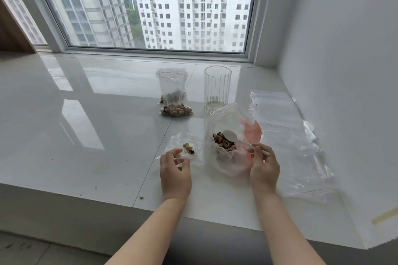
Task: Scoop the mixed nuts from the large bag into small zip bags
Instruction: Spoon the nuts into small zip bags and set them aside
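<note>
My right hand (263, 164) pinches the white spoon (238, 139), its bowl over the mixed nuts (224, 143) in the large bag (228, 152), handle slanting back; just left, my left hand (174, 167) pinches 1 small zip bag (186, 148) open.

Bright daylight from the window (148, 16) glares off the glossy sill (64, 113); edges bow.

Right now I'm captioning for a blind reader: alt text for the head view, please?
The right hand dips a white plastic spoon into a large clear bag of mixed nuts while the left hand holds open a small clear zip bag on a glossy white counter.
</note>
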